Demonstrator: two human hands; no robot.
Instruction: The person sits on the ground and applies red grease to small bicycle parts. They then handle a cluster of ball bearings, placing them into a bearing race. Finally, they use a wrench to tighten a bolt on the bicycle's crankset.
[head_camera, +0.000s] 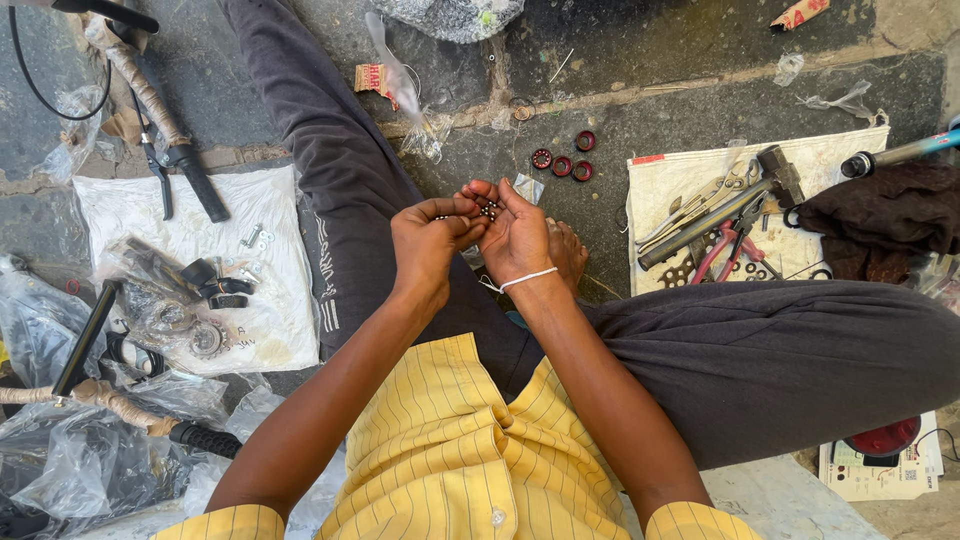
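Left to right: your left hand (428, 240) pinched at the small steel balls (488, 210) with thumb and fingertips, and your right hand (515, 232) sat cupped, palm up, touching it, holding those balls just above your lap. Judging by that, you were mid-way through picking or sorting the balls, with the bearing rings (565, 158) waiting unfilled on the stone floor at about 1 o'clock from your hands. The balls were round with no long axis or heading; the hammer (720, 205) at 3 o'clock lay head toward 1 o'clock.
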